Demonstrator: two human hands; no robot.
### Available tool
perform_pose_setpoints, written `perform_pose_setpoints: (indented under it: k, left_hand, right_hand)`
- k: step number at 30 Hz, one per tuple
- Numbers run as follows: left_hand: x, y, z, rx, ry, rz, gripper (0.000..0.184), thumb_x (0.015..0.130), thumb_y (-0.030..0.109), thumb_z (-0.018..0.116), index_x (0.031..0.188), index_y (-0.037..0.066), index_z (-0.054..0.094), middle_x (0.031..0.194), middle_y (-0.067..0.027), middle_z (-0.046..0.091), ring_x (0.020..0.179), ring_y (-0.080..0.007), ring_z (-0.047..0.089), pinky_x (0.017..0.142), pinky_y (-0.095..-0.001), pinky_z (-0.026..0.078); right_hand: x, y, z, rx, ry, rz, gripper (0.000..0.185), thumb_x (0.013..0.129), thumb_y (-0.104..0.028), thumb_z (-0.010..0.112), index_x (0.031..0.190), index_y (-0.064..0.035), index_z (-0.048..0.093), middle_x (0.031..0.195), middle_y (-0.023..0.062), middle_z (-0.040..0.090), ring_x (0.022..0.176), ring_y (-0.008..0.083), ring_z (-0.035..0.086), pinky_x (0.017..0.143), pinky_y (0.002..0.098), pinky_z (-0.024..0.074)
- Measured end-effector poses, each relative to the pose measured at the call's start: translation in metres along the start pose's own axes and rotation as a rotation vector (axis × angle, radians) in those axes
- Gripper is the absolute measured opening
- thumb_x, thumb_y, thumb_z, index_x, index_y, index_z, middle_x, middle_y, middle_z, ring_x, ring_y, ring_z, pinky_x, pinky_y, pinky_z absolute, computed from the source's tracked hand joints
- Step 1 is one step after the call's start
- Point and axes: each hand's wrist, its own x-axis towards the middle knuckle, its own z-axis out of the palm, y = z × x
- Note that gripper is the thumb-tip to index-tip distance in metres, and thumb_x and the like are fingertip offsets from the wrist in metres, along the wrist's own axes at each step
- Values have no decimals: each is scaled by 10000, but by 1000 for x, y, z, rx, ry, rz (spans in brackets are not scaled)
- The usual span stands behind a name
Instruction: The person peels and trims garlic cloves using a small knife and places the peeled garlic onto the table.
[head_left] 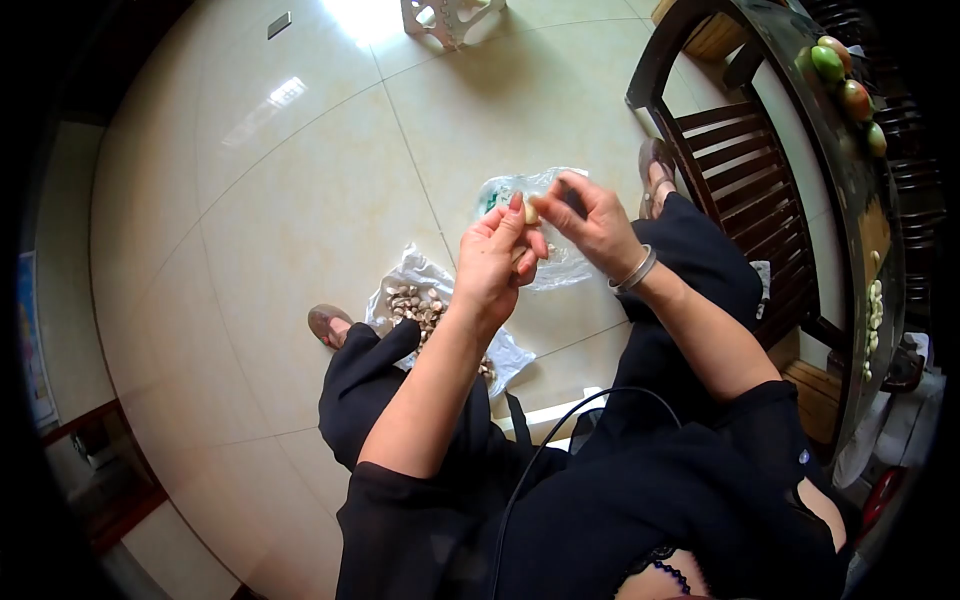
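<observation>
Between the thumb and fingers of my left hand (490,255) is a small pale, rounded piece (531,213), too small to name for certain. My right hand (595,220), with a silver bangle at its wrist, has its thumb and fingertips pinched together against the same piece. Below both hands a clear plastic bag (560,272) with green print lies on the floor. A white plastic bag (512,365) is spread between my feet, bearing a pile of small brown and whitish pieces (415,305). My left forearm hides part of that pile.
To the right stand a dark slatted wooden chair (735,150) and a dark table (850,215) with several green and reddish fruits (856,100) and a row of pale pieces (875,315). A plastic stool (450,20) is on the tiled floor (280,270) ahead. A black cable (540,450) crosses my lap.
</observation>
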Motion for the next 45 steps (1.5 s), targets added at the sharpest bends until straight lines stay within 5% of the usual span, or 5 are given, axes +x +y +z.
perform_pose_setpoints:
  k: [21, 25, 33, 40, 45]
  left_hand:
    - [7, 8, -31, 310, 99, 90, 169, 871, 220, 522, 819, 60, 539, 477, 75, 361, 366, -16, 296, 339, -167, 204]
    - [-2, 6, -36, 325, -6, 91, 241, 869, 281, 526, 784, 56, 518, 449, 51, 348, 355, -26, 273, 325, -182, 174]
    - [-8, -1, -44, 346, -5, 23, 229, 854, 266, 551, 786, 48, 532, 467, 38, 414, 349, -17, 320, 315, -153, 211]
    - [-7, -1, -41, 105, -136, -185, 144, 839, 172, 547, 841, 29, 540, 633, -15, 510, 509, -58, 433, 434, -176, 320]
    - [-9, -4, -30, 89, -198, -156, 147, 845, 110, 516, 939, -2, 529, 734, -66, 535, 609, -99, 459, 502, -185, 344]
  right_hand:
    - [-13, -40, -91, 733, 155, 240, 99, 862, -148, 527, 882, -52, 512, 744, 70, 573, 399, 19, 319, 343, 151, 264]
    - [-50, -61, -175, 368, 672, -93, 85, 861, -106, 504, 824, -44, 549, 698, 20, 569, 492, 33, 442, 370, 170, 349]
    - [-187, -66, -381, -926, 967, 374, 224, 772, -251, 592, 807, -30, 573, 668, 84, 615, 594, 208, 600, 565, 319, 463]
    - [-191, -63, -383, -1244, 874, 832, 335, 742, -314, 618, 894, -22, 555, 912, 199, 598, 863, 347, 578, 726, 423, 471]
    - [-150, -74, -344, -1351, 1045, 446, 327, 765, -297, 614, 927, -23, 537, 890, 192, 602, 824, 344, 589, 677, 413, 476]
